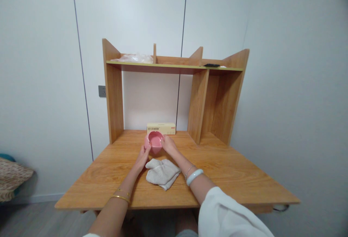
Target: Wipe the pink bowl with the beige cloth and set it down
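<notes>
We hold the pink bowl (154,141) between both hands, just in front of the yellow box (161,128) and almost on its centre line. The bowl is round, so it has no long axis; what counts is its tilt, with the open mouth turned back towards us and showing the inside. We cannot tell whether its base touches the desk (231,171) or hangs just above it.

Our left hand (143,157) comes up from below on the bowl's left side, fingers curled against its wall. Our right hand (168,144) clasps the right side with the fingers wrapped round and the thumb at the rim. Both hands are closed on the bowl and equally near it, one on each flank.

Further from the box, on our side of it, a crumpled grey cloth (162,172) lies flat on the desk between our forearms, close beneath the bowl but apart from it. The wooden hutch (114,95) stands around and above the box. Its top shelf carries a clear plastic bag (134,58) up to the left of the box and a small dark object (211,65) up to the right.
</notes>
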{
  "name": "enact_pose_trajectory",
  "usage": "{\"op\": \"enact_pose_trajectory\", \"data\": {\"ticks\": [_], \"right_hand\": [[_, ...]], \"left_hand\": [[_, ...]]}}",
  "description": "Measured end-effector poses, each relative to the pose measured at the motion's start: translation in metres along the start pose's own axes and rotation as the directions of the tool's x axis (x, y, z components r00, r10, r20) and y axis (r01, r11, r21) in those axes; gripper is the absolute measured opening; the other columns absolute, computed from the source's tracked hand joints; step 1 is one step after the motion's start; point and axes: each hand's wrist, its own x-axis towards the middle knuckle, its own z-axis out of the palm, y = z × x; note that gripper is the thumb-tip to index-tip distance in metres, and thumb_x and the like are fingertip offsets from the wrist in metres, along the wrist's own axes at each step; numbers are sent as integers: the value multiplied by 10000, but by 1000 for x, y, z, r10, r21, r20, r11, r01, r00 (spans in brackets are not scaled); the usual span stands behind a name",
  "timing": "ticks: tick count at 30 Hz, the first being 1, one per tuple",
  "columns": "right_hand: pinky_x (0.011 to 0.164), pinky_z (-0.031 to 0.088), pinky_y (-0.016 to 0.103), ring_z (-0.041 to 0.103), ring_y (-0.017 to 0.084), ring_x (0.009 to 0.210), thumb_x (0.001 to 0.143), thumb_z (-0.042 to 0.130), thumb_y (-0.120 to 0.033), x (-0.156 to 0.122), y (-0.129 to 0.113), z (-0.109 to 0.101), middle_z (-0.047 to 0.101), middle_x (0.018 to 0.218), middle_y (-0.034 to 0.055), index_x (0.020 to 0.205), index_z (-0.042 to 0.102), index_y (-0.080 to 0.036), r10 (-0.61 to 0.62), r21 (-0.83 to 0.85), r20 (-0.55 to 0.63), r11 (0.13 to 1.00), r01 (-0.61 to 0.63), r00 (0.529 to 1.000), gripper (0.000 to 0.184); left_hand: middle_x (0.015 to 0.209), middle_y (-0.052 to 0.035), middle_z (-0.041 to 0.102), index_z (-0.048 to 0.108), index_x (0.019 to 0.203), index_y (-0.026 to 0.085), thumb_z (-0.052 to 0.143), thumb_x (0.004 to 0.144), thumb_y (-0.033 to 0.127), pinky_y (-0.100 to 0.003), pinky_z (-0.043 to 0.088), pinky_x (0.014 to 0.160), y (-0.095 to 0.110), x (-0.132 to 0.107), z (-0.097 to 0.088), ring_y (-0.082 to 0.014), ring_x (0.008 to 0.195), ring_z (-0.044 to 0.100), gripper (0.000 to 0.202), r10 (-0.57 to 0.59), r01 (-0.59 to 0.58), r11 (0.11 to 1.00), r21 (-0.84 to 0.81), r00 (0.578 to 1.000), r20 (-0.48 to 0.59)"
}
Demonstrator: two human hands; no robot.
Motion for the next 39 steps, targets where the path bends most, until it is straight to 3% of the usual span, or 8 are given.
{"op": "enact_pose_trajectory", "data": {"ticks": [4, 11, 19, 22, 25, 29, 34, 39], "right_hand": [[699, 423, 250, 606, 212, 919, 822, 415, -204, 9, 28, -23, 659, 965, 150, 963, 627, -119, 119, -48, -20, 992, -120, 993, 269], [632, 437, 258, 629, 238, 881, 808, 443, -223, 8, 75, -44, 659, 963, 172, 943, 657, -111, 280, -130, -56, 950, -285, 958, 277], [668, 434, 278, 624, 233, 885, 829, 390, -220, -5, 74, -48, 661, 947, 183, 982, 639, -98, 289, -155, -30, 944, -290, 957, 316], [762, 420, 324, 591, 249, 963, 834, 377, -237, -18, 51, -53, 641, 1014, 178, 1107, 571, -110, 161, -184, -59, 968, -169, 985, 358], [835, 395, 285, 569, 198, 992, 801, 396, -181, -35, 20, -53, 637, 1057, 112, 1074, 599, -158, -136, -64, 71, 988, 140, 988, 341], [828, 404, 253, 554, 166, 976, 697, 466, -117, -51, -12, -47, 614, 1111, 55, 1055, 614, -172, -479, 215, 317, 877, 429, 819, 391], [701, 413, 213, 561, 148, 833, 606, 507, -82, -49, -17, -37, 651, 967, 30, 966, 651, -152, -508, 284, 545, 861, 422, 667, 394], [542, 350, 178, 507, 99, 630, 569, 443, -50, -39, 5, -40, 629, 720, -6, 788, 661, -128, -380, 259, 533, 924, 282, 756, 319]], "left_hand": [[676, -22, 617, 524, 979, 149, 383, 660, 719, -203, 258, 397, 7, -6, 1, -64, 367, 391, 668, -36, 40, 996, -76, 998, 42], [504, -1, 559, 574, 797, 124, 411, 649, 706, -190, 170, 362, 14, -9, 1, -36, 304, 286, 622, -48, 63, 991, -119, 992, 121], [464, 6, 546, 555, 770, 134, 423, 647, 695, -189, 163, 353, 11, -7, 2, -38, 289, 282, 589, -63, 78, 988, -132, 992, 113], [466, 3, 550, 558, 768, 133, 421, 661, 678, -189, 187, 355, 10, -6, 2, -47, 295, 314, 573, -74, 89, 987, -135, 991, 109], [477, 4, 554, 562, 777, 130, 421, 677, 657, -190, 203, 364, 11, -9, 1, -53, 313, 341, 554, -61, 77, 986, -145, 991, 117], [490, 12, 552, 556, 749, 133, 451, 658, 648, -194, 237, 381, 11, -10, 1, -64, 344, 380, 534, -32, 49, 986, -162, 993, 111], [497, 10, 555, 552, 715, 135, 454, 661, 637, -198, 276, 401, 12, -10, 1, -76, 379, 433, 514, -14, 32, 984, -174, 995, 103], [457, 25, 535, 552, 757, 132, 414, 702, 621, -191, 178, 351, 13, -11, 3, -42, 285, 307, 511, -51, 71, 984, -161, 991, 125]]}}
